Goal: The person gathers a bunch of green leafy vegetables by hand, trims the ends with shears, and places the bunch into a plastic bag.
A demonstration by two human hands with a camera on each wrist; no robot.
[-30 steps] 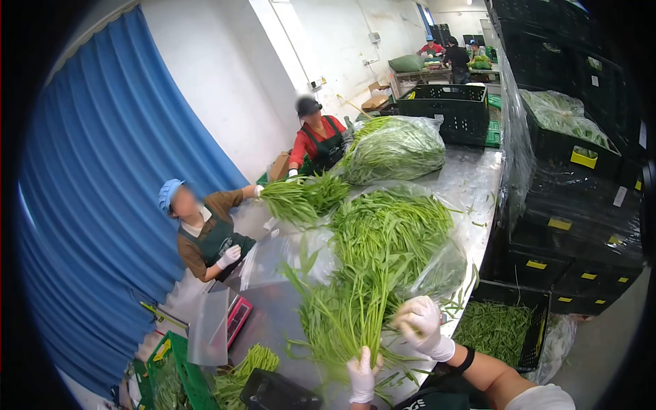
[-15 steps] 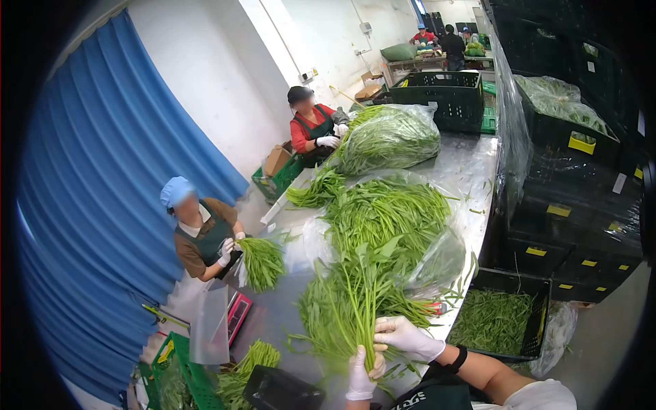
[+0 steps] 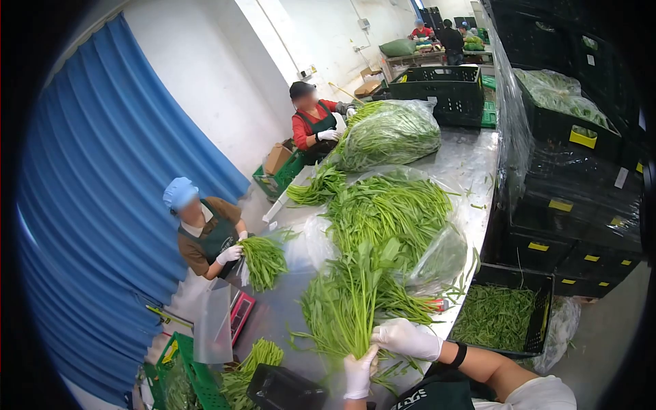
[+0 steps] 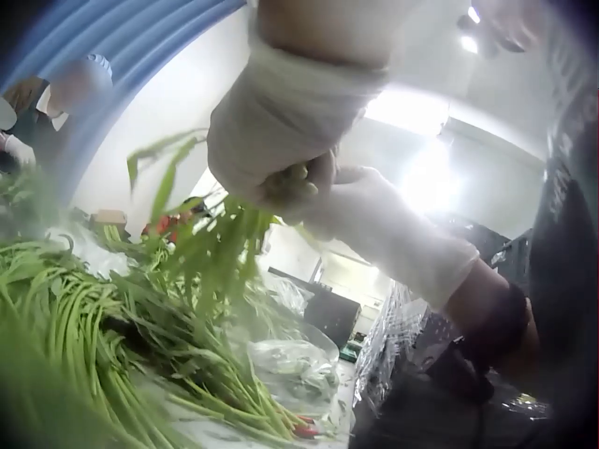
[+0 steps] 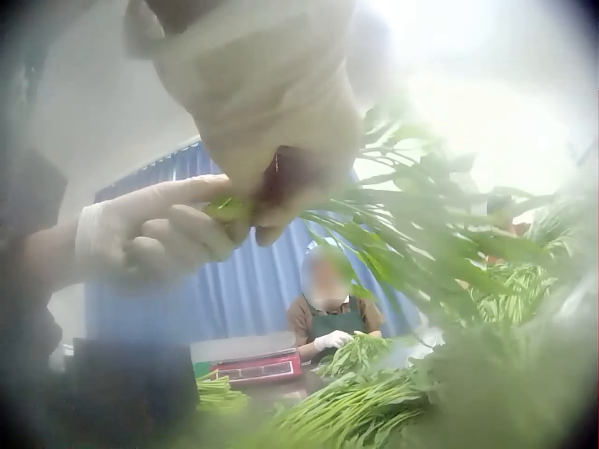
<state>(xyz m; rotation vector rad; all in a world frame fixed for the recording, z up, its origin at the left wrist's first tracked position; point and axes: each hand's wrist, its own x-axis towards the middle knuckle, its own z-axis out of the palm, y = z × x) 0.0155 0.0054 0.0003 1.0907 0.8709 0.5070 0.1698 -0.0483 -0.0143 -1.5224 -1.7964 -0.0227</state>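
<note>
In the head view a bunch of long green stems point(image 3: 357, 307) stands leafy end away from the body, above the metal table. My gloved left hand point(image 3: 360, 374) grips its lower end, fingers curled round the stems. My gloved right hand point(image 3: 408, 339) pinches the bunch just beside it; the two hands touch. In the left wrist view the left hand point(image 4: 281, 131) is curled over the stem ends, with the right hand point(image 4: 388, 229) against it. The right wrist view has the left hand point(image 5: 164, 229) with stem ends showing at its fingers, and the right hand point(image 5: 271, 112) over them.
A large leafy heap point(image 3: 389, 212) lies beyond my hands on the metal table point(image 3: 471, 171). At left are a red scale point(image 3: 241, 316), a black container point(image 3: 283, 389) and a person point(image 3: 208, 232) holding greens. Crates point(image 3: 540, 321) stand at the right.
My right hand has come in from the right onto the bunch beside my left hand. The person at left has drawn a bunch back from the heap; the person in red has pulled their arm back.
</note>
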